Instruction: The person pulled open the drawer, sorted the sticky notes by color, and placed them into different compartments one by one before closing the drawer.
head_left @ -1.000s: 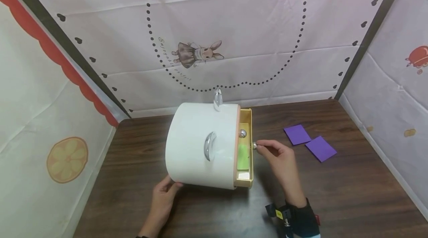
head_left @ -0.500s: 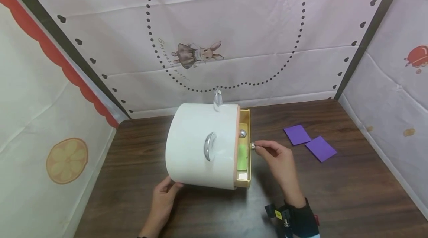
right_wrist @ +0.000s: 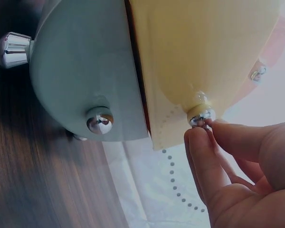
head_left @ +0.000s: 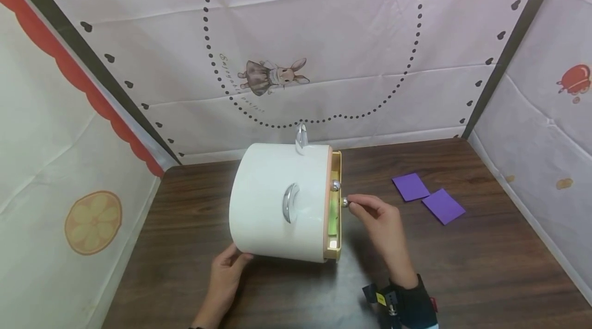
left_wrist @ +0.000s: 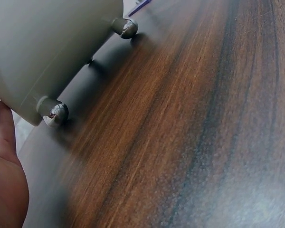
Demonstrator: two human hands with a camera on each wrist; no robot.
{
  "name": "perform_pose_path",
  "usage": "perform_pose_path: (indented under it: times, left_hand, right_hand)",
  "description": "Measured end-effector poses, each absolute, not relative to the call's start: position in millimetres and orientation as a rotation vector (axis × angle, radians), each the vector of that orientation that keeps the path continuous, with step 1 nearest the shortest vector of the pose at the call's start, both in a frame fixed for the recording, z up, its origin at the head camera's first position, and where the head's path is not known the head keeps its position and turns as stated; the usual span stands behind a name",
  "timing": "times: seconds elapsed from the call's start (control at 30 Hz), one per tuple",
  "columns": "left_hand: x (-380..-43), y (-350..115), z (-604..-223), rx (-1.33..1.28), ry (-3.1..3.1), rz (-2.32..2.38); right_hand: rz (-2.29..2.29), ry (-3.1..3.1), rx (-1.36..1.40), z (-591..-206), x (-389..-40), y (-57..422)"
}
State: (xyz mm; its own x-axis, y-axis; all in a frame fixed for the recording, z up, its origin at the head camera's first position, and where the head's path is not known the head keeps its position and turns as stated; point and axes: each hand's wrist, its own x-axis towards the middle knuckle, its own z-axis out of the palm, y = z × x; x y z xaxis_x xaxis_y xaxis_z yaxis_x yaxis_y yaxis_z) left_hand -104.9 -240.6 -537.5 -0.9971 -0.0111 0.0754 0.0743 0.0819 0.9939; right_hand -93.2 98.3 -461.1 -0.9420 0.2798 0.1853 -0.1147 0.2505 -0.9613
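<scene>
A white storage box (head_left: 277,200) with rounded sides and coloured drawers lies in the middle of the head view. Its yellow drawer (right_wrist: 190,57) stands partly out, with a light green piece (head_left: 333,216) inside. My right hand (head_left: 384,226) pinches that drawer's round silver knob (right_wrist: 200,115) between thumb and fingertips. At the box's near left corner is my left hand (head_left: 224,280), its thumb by the side and its fingers against the back. The left wrist view shows part of those fingers (left_wrist: 2,126), fairly straight; the rest is out of frame.
Two purple paper squares (head_left: 410,186) lie on the brown wooden table (head_left: 485,267), right of the box. Below the yellow drawer is a grey-green drawer (right_wrist: 85,71) with its own knob. Silver feet (left_wrist: 54,113) lift the box. A printed cloth (head_left: 351,36) hangs behind.
My right hand has pushed the yellow drawer leftward into the box, so less of it and of the green piece shows. The left hand and box have stayed in place.
</scene>
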Motion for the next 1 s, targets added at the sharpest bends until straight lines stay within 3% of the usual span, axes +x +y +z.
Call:
perform_pose_path:
  times: [0.3, 0.5, 1.0]
  left_hand:
    - [-105.3, -241.6, -538.9, -0.100, -2.262, -2.101]
    - [-106.1, -243.2, -540.1, -0.119, -2.316, -2.054]
    - [-105.3, -241.9, -539.3, -0.117, -2.297, -2.061]
  right_hand:
    - [1.739, -2.241, -0.133, -425.4, -78.5, 87.7]
    - [1.728, -2.274, -0.080, -420.9, -77.0, 85.8]
    - [1.768, -2.270, -0.021, -457.1, -91.7, 93.1]
